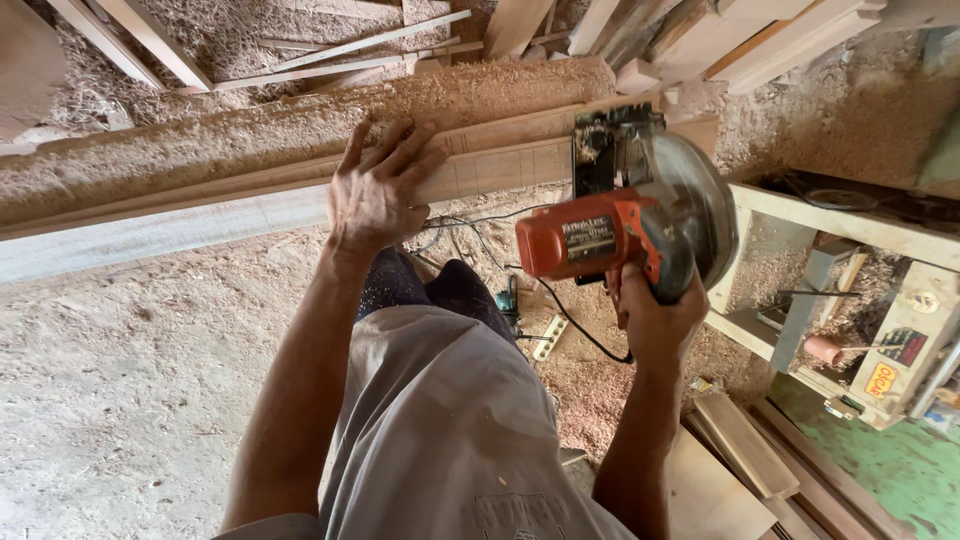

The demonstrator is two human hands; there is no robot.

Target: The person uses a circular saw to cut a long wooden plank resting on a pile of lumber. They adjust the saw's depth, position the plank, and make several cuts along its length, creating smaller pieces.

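Observation:
My left hand presses flat, fingers spread, on a long wooden plank that runs from the left edge toward the right. A thick layer of sawdust lies on the beam behind it. My right hand grips the handle of an orange circular saw from below. The saw's base and silver blade guard rest on the plank's right end, to the right of my left hand. A black cord hangs down from the saw toward the floor.
Loose boards and thin strips pile up at the back. A pale wooden machine stand with shelves stands at right, flat boards beside it. Sawdust covers the floor.

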